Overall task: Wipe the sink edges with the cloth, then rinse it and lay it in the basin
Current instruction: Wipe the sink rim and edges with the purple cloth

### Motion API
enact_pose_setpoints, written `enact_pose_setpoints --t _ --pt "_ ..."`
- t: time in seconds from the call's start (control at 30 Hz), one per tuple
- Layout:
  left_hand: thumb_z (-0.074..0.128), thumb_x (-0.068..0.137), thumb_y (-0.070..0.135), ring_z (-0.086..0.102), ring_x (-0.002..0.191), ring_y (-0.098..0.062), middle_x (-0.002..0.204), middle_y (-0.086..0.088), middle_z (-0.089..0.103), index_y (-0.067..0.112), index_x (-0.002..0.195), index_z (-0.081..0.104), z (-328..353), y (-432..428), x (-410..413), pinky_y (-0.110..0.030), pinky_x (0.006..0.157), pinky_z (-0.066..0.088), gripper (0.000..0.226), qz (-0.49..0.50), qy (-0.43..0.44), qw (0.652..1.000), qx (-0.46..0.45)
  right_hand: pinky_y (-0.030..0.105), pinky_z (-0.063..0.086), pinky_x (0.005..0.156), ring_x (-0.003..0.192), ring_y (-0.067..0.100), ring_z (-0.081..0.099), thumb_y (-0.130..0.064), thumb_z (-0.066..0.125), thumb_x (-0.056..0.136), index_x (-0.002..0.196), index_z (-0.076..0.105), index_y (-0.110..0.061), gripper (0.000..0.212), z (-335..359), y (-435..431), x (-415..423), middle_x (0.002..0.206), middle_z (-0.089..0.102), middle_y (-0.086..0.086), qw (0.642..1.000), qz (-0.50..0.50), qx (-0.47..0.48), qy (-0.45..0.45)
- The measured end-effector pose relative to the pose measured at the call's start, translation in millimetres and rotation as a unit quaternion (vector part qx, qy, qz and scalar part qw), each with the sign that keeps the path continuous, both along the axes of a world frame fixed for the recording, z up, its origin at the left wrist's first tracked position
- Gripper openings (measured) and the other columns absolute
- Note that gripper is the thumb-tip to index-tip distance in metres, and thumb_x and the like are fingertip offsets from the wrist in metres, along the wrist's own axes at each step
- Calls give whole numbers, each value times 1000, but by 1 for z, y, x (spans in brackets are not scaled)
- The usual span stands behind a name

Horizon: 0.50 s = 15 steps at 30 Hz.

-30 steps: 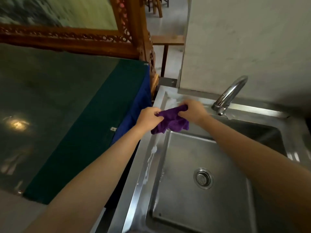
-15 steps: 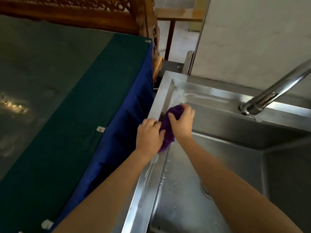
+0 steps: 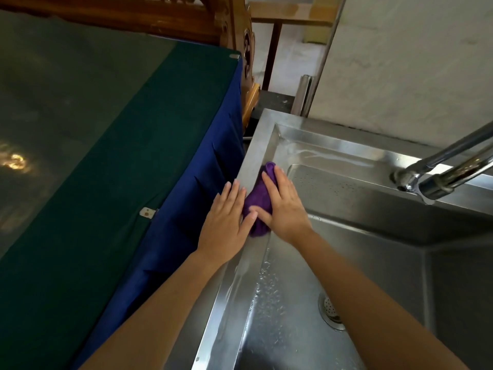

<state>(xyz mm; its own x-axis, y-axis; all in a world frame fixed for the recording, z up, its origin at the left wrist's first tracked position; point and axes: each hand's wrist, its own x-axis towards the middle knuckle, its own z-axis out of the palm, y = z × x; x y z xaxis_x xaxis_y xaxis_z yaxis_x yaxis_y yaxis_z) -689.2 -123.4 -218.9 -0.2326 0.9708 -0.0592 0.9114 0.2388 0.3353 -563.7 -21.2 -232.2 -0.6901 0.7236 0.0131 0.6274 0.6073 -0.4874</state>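
Observation:
A bunched purple cloth lies on the left rim of the steel sink. My right hand lies flat on the cloth, fingers stretched toward the far left corner. My left hand rests flat beside it on the outer edge of the rim, its thumb touching the cloth. Much of the cloth is hidden under my right hand. The rim nearer me is wet and streaked.
The tap arches in from the right over the basin, with no water running. The drain is partly hidden by my right forearm. A table with green and blue cloth stands close on the left. A pale wall rises behind.
The cloth was first held in the air between both hands, then lowered onto the left rim. Both hands have since flattened out on it. The view has moved closer and down.

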Motion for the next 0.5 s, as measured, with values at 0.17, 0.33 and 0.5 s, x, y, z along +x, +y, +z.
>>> enact_pose_setpoints --t 0.17,0.33,0.5 --pt "0 95 54 15 144 -26 154 -14 22 5 145 21 -3 -2 2 -42 116 16 73 -1 109 994 -19 34 -2 118 147 22 -2 -55 37 91 150 9 -21 73 6 52 -9 159 -6 7 997 -42 0 -66" --pt "2 97 52 23 142 -27 151 -15 30 4 143 28 -4 -2 3 -39 118 15 72 -7 117 993 -15 35 3 120 147 23 4 -37 44 95 146 26 -16 58 7 51 -24 159 6 8 993 -116 20 -14" --pt "-3 93 55 21 143 -23 151 -13 30 4 143 31 0 14 8 -37 116 8 79 13 84 996 13 38 21 118 143 23 21 -21 57 88 133 47 -13 46 -3 25 -12 155 25 6 993 -83 -2 81"
